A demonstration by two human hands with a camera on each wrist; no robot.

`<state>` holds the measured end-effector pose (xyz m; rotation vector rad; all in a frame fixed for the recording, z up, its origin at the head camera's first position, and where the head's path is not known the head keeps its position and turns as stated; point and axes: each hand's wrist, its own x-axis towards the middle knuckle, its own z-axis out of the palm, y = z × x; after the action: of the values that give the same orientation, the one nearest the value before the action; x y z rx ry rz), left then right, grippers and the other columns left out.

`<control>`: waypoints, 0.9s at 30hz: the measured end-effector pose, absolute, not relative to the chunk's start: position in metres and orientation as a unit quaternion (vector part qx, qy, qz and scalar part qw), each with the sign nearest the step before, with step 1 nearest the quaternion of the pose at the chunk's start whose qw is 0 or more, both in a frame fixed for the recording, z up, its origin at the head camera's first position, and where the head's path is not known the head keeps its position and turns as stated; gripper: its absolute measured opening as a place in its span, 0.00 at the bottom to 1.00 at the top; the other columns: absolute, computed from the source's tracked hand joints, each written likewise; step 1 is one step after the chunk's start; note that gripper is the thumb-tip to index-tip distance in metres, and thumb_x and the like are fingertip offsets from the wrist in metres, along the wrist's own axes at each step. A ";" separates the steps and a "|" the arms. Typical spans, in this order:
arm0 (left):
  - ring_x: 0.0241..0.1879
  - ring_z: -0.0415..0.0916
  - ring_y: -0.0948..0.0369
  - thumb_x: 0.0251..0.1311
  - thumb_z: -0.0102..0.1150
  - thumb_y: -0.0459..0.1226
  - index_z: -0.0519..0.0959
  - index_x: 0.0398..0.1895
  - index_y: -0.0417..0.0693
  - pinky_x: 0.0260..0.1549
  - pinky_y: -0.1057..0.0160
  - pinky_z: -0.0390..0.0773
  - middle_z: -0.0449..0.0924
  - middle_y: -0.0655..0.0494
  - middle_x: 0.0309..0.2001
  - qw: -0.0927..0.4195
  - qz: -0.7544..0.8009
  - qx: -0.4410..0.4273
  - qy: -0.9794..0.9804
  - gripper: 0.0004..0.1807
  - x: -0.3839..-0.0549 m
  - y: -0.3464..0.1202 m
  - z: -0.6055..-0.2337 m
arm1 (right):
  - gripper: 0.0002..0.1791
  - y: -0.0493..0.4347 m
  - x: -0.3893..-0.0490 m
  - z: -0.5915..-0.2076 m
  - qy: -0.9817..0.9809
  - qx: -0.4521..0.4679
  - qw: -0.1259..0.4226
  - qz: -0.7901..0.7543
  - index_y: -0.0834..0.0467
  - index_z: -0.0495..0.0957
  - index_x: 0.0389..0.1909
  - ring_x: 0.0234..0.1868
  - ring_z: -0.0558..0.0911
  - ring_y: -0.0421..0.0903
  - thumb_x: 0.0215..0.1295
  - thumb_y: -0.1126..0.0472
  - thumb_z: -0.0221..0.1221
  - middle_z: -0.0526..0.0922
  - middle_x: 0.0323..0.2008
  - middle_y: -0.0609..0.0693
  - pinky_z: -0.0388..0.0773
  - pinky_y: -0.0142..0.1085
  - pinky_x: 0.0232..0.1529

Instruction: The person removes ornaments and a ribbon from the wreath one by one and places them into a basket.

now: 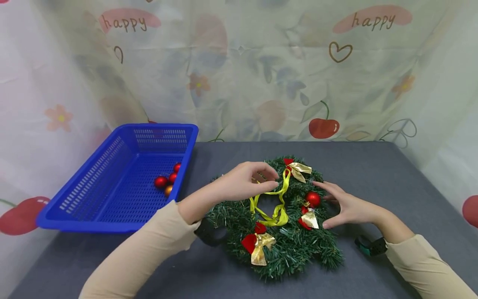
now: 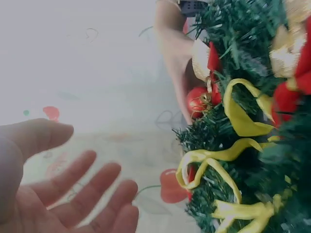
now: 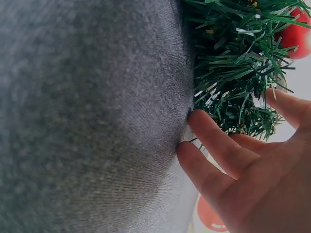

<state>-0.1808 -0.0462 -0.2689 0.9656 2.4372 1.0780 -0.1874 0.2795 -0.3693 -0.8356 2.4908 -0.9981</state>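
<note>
A green tinsel wreath (image 1: pixel 295 251) lies on the grey table, with a yellow ribbon (image 1: pixel 281 218) looped over its centre. Red-and-gold bows (image 1: pixel 263 246) and a shiny red bauble (image 1: pixel 313 199) decorate it. Above the wreath's far left part hovers my left hand (image 1: pixel 249 181), fingers loosely bent and nothing held; the left wrist view shows its fingers apart in the air. My right hand (image 1: pixel 351 206) is at the wreath's right side, thumb and fingers spread beside the bauble. In the right wrist view its fingertips (image 3: pixel 198 118) are low at the table, right at the wreath's edge.
A blue plastic basket (image 1: pixel 93 227) stands on the left of the table, holding several red and gold baubles (image 1: pixel 161 182). Behind the table hangs a patterned curtain (image 1: pixel 239 83). Dark bands (image 1: pixel 373 247) are on both wrists.
</note>
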 end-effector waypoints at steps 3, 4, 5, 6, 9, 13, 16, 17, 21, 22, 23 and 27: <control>0.48 0.78 0.58 0.65 0.52 0.41 0.74 0.54 0.47 0.46 0.70 0.75 0.79 0.52 0.50 0.161 0.373 0.366 0.837 0.16 -0.192 -0.030 -0.271 | 0.55 0.279 -0.187 -0.369 0.874 -0.292 0.167 -0.350 0.59 0.40 0.73 0.61 0.64 0.73 0.53 0.57 0.67 0.37 0.68 0.73 0.62 0.66 0.56; 0.47 0.79 0.58 0.65 0.52 0.41 0.75 0.54 0.47 0.46 0.70 0.76 0.79 0.52 0.50 0.162 0.371 0.375 0.834 0.16 -0.195 -0.025 -0.272 | 0.55 0.279 -0.187 -0.369 0.874 -0.291 0.168 -0.351 0.59 0.40 0.73 0.61 0.64 0.74 0.53 0.57 0.67 0.37 0.68 0.73 0.62 0.66 0.56; 0.47 0.80 0.58 0.65 0.53 0.41 0.75 0.54 0.46 0.45 0.71 0.76 0.79 0.52 0.50 0.163 0.369 0.383 0.831 0.16 -0.199 -0.019 -0.273 | 0.55 0.279 -0.187 -0.369 0.874 -0.291 0.168 -0.352 0.59 0.41 0.73 0.61 0.64 0.74 0.53 0.57 0.67 0.37 0.68 0.73 0.62 0.66 0.56; 0.46 0.80 0.59 0.65 0.53 0.40 0.76 0.53 0.46 0.44 0.72 0.77 0.80 0.52 0.50 0.160 0.364 0.391 0.830 0.16 -0.203 -0.014 -0.275 | 0.55 0.279 -0.187 -0.369 0.874 -0.290 0.169 -0.352 0.59 0.41 0.73 0.61 0.64 0.74 0.53 0.57 0.67 0.37 0.68 0.73 0.62 0.66 0.56; 0.48 0.79 0.60 0.65 0.52 0.39 0.76 0.53 0.45 0.44 0.73 0.76 0.80 0.52 0.51 0.158 0.351 0.411 0.827 0.15 -0.213 0.001 -0.280 | 0.54 0.279 -0.187 -0.369 0.874 -0.288 0.169 -0.352 0.59 0.41 0.73 0.61 0.63 0.74 0.53 0.57 0.67 0.37 0.68 0.73 0.62 0.66 0.56; 0.49 0.78 0.60 0.65 0.52 0.39 0.76 0.53 0.44 0.46 0.74 0.75 0.79 0.51 0.51 0.167 0.343 0.424 0.821 0.16 -0.221 0.019 -0.287 | 0.54 0.281 -0.187 -0.371 0.875 -0.282 0.174 -0.353 0.59 0.40 0.73 0.62 0.63 0.73 0.53 0.57 0.67 0.37 0.68 0.73 0.61 0.66 0.56; 0.50 0.78 0.60 0.64 0.53 0.39 0.77 0.53 0.44 0.45 0.75 0.75 0.80 0.51 0.50 0.185 0.347 0.425 0.816 0.16 -0.224 0.031 -0.293 | 0.55 0.281 -0.187 -0.371 0.875 -0.278 0.177 -0.354 0.61 0.39 0.73 0.62 0.63 0.73 0.53 0.57 0.67 0.37 0.68 0.73 0.61 0.66 0.56; 0.50 0.78 0.60 0.64 0.54 0.39 0.77 0.53 0.44 0.45 0.76 0.75 0.80 0.51 0.50 0.189 0.348 0.424 0.815 0.16 -0.225 0.035 -0.295 | 0.55 0.281 -0.187 -0.371 0.875 -0.277 0.178 -0.354 0.62 0.39 0.73 0.62 0.63 0.73 0.53 0.57 0.67 0.38 0.68 0.73 0.61 0.67 0.56; 0.50 0.78 0.60 0.62 0.56 0.39 0.77 0.53 0.44 0.45 0.76 0.75 0.80 0.52 0.50 0.188 0.347 0.415 0.819 0.17 -0.228 0.046 -0.303 | 0.55 0.281 -0.187 -0.370 0.877 -0.272 0.178 -0.353 0.65 0.39 0.72 0.62 0.62 0.73 0.53 0.57 0.67 0.38 0.68 0.72 0.61 0.67 0.56; 0.50 0.78 0.60 0.62 0.56 0.39 0.77 0.53 0.45 0.45 0.77 0.75 0.80 0.52 0.50 0.185 0.345 0.413 0.822 0.17 -0.228 0.049 -0.305 | 0.55 0.281 -0.187 -0.370 0.878 -0.271 0.179 -0.352 0.66 0.39 0.71 0.62 0.62 0.73 0.53 0.56 0.67 0.39 0.68 0.72 0.61 0.67 0.56; 0.50 0.78 0.61 0.62 0.57 0.39 0.77 0.53 0.45 0.44 0.77 0.75 0.80 0.52 0.51 0.183 0.344 0.411 0.824 0.17 -0.229 0.051 -0.307 | 0.55 0.281 -0.187 -0.370 0.879 -0.270 0.179 -0.351 0.66 0.39 0.71 0.62 0.62 0.73 0.53 0.56 0.67 0.39 0.68 0.72 0.61 0.67 0.56; 0.49 0.78 0.63 0.60 0.59 0.40 0.78 0.53 0.47 0.42 0.78 0.75 0.79 0.54 0.52 0.179 0.326 0.404 0.836 0.18 -0.231 0.058 -0.314 | 0.56 0.281 -0.187 -0.371 0.879 -0.270 0.177 -0.350 0.67 0.38 0.71 0.62 0.62 0.74 0.53 0.57 0.67 0.39 0.68 0.73 0.61 0.66 0.56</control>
<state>-0.2305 0.0580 -0.3138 1.1413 2.3638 0.9221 -0.1873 0.2809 -0.3712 -0.7644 2.4889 -0.9903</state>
